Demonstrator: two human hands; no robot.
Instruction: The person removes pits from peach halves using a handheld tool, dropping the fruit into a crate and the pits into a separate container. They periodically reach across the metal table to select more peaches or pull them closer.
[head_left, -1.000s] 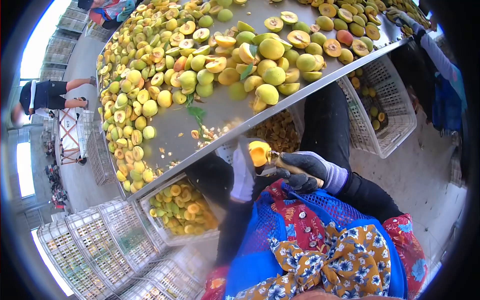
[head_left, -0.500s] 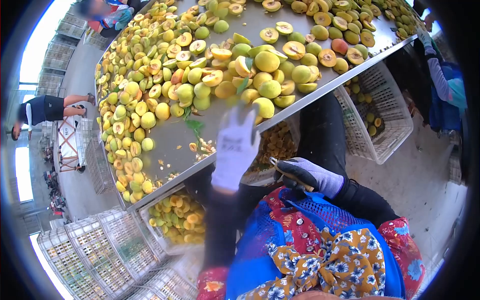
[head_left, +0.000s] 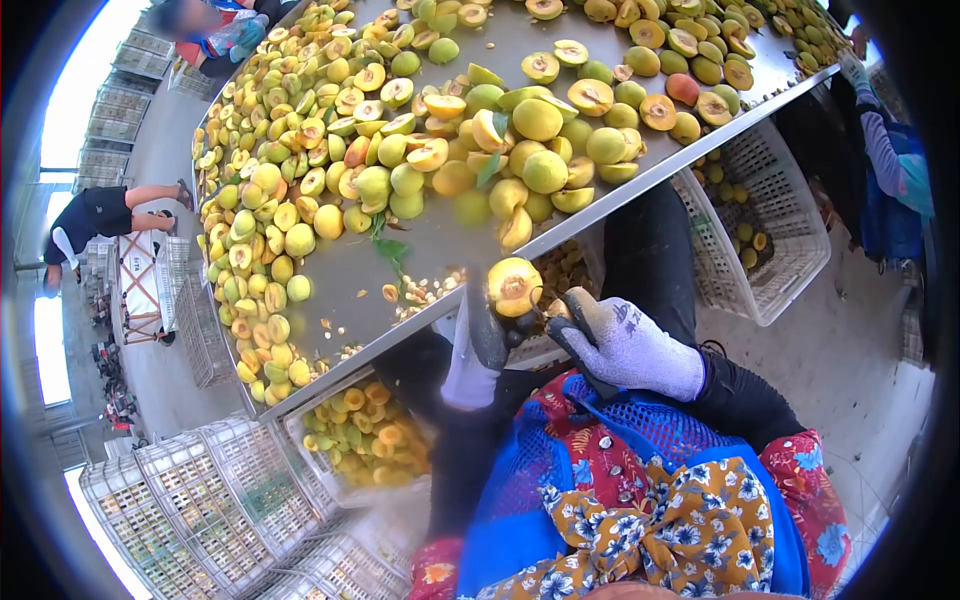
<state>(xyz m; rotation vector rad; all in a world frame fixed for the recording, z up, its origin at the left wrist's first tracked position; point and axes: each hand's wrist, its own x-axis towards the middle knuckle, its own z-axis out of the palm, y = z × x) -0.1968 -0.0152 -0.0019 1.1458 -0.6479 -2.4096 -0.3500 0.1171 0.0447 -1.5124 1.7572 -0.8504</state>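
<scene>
My left hand (head_left: 478,345), in a white glove with dark palm, is closed on a halved yellow fruit (head_left: 514,286), its cut face and pit showing, just off the table's front edge. Right beside it, my right hand (head_left: 625,345), gloved in lavender and black, grips a small tool (head_left: 553,309) whose curved tip meets the fruit; much of the tool is hidden by the fingers. Whole and halved yellow-green fruits (head_left: 370,185) cover much of the metal table (head_left: 345,275). Leaves (head_left: 390,250) and loose pits (head_left: 430,290) lie near its edge.
Below the table edge are a crate of fruit (head_left: 292,425) on the left and a white crate (head_left: 790,220) on the right. Stacked crates (head_left: 215,480) stand at lower left. A co-worker's sleeve (head_left: 880,150) shows at right; other people are at left.
My left hand has drawn back from the fruit pile toward my body and now holds a halved fruit. My right hand has shifted slightly, bringing the tool to it.
</scene>
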